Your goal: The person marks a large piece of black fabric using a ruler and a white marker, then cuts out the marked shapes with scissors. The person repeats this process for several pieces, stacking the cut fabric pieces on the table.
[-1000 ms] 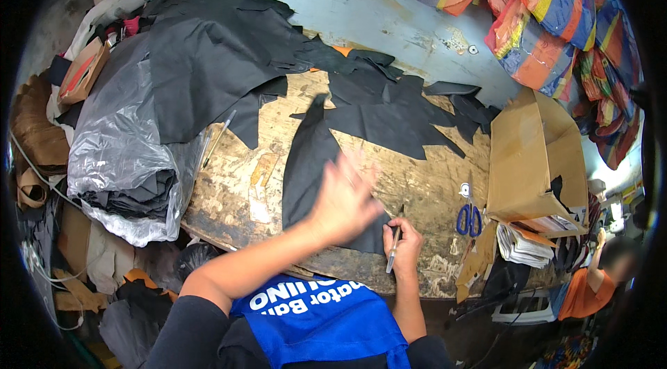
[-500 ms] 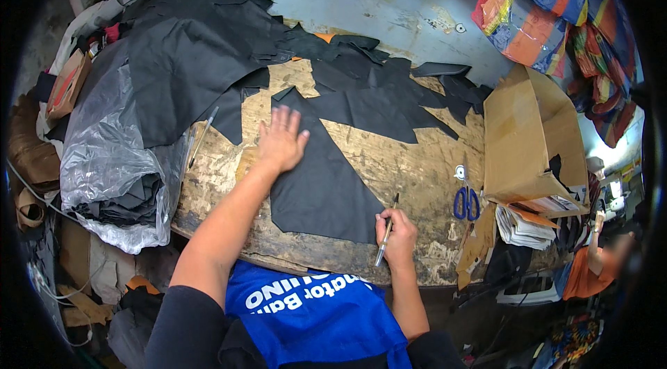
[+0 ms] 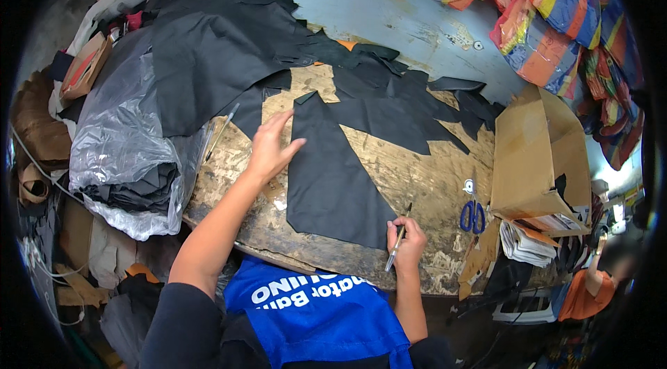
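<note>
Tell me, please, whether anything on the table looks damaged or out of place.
The brown wooden tabletop looks damaged: dark stains and pale, worn-looking patches mark its surface, including around the flat black sheet piece.

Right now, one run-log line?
left hand: open, at left edge of flat black leathery sheet | right hand: holding slim shiny pen | nearby: blue-handled scissors, brown cardboard box
</note>
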Demonstrator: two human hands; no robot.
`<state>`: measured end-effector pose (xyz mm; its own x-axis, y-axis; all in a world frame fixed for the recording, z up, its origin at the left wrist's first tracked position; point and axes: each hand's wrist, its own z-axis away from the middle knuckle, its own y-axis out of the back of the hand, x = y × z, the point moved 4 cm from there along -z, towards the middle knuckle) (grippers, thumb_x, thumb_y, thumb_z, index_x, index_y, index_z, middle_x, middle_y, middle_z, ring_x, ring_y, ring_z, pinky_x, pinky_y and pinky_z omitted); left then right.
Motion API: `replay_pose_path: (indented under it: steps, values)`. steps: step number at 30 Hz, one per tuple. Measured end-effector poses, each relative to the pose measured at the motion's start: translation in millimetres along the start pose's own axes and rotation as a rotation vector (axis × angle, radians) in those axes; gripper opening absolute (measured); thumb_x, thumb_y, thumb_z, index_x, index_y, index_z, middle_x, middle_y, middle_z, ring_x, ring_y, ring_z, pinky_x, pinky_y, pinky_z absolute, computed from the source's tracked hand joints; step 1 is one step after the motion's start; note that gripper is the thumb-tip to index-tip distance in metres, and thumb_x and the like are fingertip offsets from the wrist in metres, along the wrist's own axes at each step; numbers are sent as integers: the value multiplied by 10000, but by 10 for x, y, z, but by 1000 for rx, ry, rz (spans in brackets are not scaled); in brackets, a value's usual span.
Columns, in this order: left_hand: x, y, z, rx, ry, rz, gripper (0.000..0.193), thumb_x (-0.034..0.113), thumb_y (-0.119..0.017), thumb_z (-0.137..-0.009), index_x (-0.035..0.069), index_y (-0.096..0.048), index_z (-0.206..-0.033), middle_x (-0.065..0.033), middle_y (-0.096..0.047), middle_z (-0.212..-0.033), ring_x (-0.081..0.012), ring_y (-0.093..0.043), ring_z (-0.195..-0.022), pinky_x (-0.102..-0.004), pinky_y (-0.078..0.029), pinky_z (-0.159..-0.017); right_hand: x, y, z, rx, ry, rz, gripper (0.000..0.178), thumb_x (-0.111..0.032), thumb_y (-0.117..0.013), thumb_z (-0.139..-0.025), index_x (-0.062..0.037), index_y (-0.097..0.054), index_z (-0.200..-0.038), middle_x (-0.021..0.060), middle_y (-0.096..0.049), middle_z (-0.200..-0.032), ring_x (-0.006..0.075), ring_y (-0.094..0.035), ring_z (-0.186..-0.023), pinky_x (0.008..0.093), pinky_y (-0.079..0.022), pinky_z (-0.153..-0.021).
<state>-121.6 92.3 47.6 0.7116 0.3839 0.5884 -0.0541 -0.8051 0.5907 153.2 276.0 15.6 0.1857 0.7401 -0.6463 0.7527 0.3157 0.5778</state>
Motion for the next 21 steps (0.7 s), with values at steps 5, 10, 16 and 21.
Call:
replay_pose_path:
  steps: [5, 10, 16, 21]
  values:
    - [-141, 1313, 893, 364, 181, -18, 276, 83, -693, -750, -6, -639, -1005, -146, -640, -1015, -263, -608, -969, -325, -469, -838, 15, -6, 8, -6, 3, 25, 95, -21, -671, -721, -20, -586, -763, 123, -605, -719, 266, -598, -614, 324, -457, -567]
    - [-650, 2359, 1307, 344, 292, -713, 395, 220, -619, -832, 42, -560, -1179, -112, -535, -1251, -294, -444, -1213, -498, -261, -1020, 40, -26, 1, -22, -10, 33, 96, -37, -674, -717, -17, -588, -753, 130, -606, -725, 285, -604, -645, 332, -467, -604]
    - [-1078, 2859, 1032, -143, 435, -527, 703, 420, -682, -737, 88, -461, -1316, -104, -369, -1430, -292, -275, -1356, -603, -155, -1039, 27, -30, 17, -32, 6, 66, 94, -51, -662, -742, -6, -583, -761, 144, -601, -725, 289, -597, -643, 335, -463, -616]
    - [-1024, 3009, 565, -169, 411, -436, 774, 408, -714, -702, 70, -427, -1336, -151, -353, -1428, -313, -323, -1324, -446, -267, -1079, 17, -17, 37, 3, 82, 78, 105, -57, -666, -743, -4, -579, -770, 149, -596, -721, 309, -591, -639, 342, -465, -622]
